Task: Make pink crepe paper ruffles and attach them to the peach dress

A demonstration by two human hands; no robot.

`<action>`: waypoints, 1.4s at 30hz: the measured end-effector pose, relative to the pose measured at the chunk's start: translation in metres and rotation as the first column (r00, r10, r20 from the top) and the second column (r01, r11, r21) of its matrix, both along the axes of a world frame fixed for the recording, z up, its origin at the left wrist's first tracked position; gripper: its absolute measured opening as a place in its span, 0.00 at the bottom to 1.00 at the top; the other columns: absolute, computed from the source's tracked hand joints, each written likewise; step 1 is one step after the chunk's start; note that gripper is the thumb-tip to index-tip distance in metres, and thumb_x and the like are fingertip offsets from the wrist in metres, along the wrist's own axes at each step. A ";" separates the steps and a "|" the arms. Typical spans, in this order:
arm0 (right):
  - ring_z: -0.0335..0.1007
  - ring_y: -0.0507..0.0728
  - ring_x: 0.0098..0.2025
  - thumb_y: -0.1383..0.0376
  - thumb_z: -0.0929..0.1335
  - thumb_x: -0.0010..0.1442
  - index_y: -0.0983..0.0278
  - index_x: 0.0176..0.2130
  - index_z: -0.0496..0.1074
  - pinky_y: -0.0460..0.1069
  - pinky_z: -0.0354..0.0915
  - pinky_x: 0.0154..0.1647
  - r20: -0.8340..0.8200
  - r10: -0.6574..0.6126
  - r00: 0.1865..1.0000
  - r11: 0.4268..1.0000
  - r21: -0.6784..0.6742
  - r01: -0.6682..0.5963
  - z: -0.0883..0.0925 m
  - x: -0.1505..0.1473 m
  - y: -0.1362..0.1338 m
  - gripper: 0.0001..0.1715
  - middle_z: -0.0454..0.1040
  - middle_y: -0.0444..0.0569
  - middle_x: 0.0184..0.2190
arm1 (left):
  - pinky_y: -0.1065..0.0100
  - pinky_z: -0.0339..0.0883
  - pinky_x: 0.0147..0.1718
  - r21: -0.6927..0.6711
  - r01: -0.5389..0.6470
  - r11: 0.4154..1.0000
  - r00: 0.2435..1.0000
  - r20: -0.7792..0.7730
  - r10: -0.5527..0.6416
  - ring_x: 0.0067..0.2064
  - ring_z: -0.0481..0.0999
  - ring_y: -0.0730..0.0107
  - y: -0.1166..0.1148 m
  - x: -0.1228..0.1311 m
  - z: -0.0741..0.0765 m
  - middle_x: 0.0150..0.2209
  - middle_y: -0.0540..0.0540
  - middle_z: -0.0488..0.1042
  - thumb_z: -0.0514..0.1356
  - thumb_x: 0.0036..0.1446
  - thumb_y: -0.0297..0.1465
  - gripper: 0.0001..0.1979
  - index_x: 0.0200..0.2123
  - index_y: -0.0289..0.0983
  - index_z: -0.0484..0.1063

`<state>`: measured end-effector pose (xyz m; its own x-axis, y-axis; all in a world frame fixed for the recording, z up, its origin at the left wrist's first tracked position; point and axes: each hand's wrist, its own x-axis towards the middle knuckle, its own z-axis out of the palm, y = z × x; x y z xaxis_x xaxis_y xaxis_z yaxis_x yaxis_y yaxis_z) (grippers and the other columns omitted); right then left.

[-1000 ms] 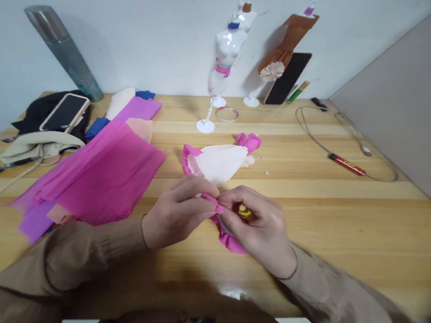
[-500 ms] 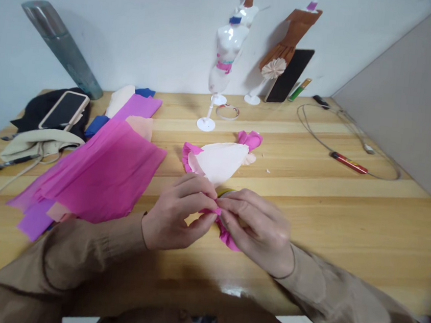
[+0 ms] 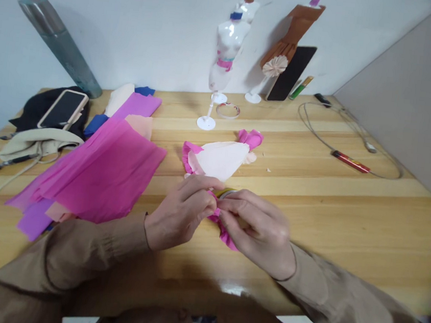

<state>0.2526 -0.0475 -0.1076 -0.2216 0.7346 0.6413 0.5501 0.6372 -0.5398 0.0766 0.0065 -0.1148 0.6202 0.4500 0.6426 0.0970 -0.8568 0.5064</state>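
Between my fingertips is a gathered strip of pink crepe paper (image 3: pixel 227 238), its ruffled end hanging below my right hand. My left hand (image 3: pixel 183 212) pinches the strip at its upper end, thumb and forefinger closed. My right hand (image 3: pixel 258 227) grips it close beside the left fingertips. Just behind the fingers shows the yellow edge of a tape roll (image 3: pixel 226 191), mostly hidden. Beyond my hands lies a white paper piece (image 3: pixel 221 158) with pink ruffles at its left end and a pink crumpled piece (image 3: pixel 251 138) at its right.
Pink crepe sheets (image 3: pixel 110 171) lie left, near a phone (image 3: pixel 64 108) on dark cloth and a pen (image 3: pixel 3 165). At the back stand a white mannequin (image 3: pixel 228 44), a brown-dressed mannequin (image 3: pixel 292 33), a dark tablet (image 3: pixel 292 74) and a tall bottle (image 3: pixel 62 45). A cable (image 3: pixel 311 128) loops at right.
My left thumb and forefinger have closed together and curled inward on the strip, where before a gap showed between them. My right hand stays almost in place.
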 end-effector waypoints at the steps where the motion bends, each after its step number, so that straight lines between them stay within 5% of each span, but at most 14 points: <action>1: 0.74 0.56 0.34 0.77 0.67 0.58 0.66 0.36 0.73 0.50 0.72 0.33 -0.011 0.003 1.000 1.000 -0.009 -0.003 0.000 0.000 0.000 0.08 0.75 0.54 0.31 | 0.62 0.68 0.48 -0.020 0.009 1.000 1.000 0.009 -0.009 0.48 0.72 0.65 0.000 0.000 -0.001 0.46 0.39 0.71 0.53 0.62 0.23 0.04 0.35 0.36 0.64; 8: 0.72 0.55 0.31 0.77 0.67 0.58 0.67 0.35 0.74 0.49 0.70 0.31 -0.081 0.024 0.996 0.995 -0.090 -0.031 -0.003 0.002 -0.001 0.08 0.74 0.53 0.29 | 0.63 0.71 0.46 -0.154 0.006 0.988 0.998 0.064 0.004 0.46 0.74 0.66 -0.002 0.002 -0.001 0.43 0.40 0.72 0.56 0.58 0.21 0.05 0.32 0.36 0.66; 16: 0.73 0.56 0.32 0.78 0.68 0.56 0.68 0.37 0.74 0.51 0.71 0.33 0.057 -0.020 0.998 0.999 0.047 0.018 -0.006 0.002 -0.003 0.09 0.75 0.54 0.30 | 0.58 0.71 0.46 -0.012 -0.068 0.998 0.995 0.071 0.069 0.43 0.73 0.64 -0.006 0.004 0.011 0.38 0.43 0.73 0.59 0.53 0.20 0.06 0.32 0.36 0.67; 26: 0.72 0.56 0.32 0.78 0.69 0.56 0.68 0.37 0.73 0.51 0.70 0.32 0.055 -0.003 0.998 1.000 0.026 0.002 -0.007 0.004 -0.003 0.08 0.75 0.55 0.30 | 0.62 0.72 0.45 0.002 -0.041 0.999 0.999 -0.029 0.041 0.43 0.73 0.67 -0.005 0.003 0.014 0.36 0.43 0.74 0.57 0.56 0.19 0.07 0.30 0.36 0.65; 42: 0.66 0.51 0.23 0.73 0.67 0.58 0.66 0.27 0.73 0.47 0.63 0.22 -0.177 -0.032 0.984 0.949 -0.314 -0.026 0.003 -0.001 -0.006 0.08 0.70 0.47 0.21 | 0.59 0.73 0.48 0.166 -0.011 0.986 0.999 0.037 0.005 0.47 0.73 0.63 -0.002 0.003 0.004 0.39 0.42 0.74 0.57 0.56 0.19 0.06 0.34 0.35 0.64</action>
<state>0.2520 -0.0537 -0.1048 -0.1226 0.9051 0.4072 0.4284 0.4184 -0.8009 0.0795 0.0042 -0.1106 0.5922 0.3396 0.7307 0.0884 -0.9287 0.3600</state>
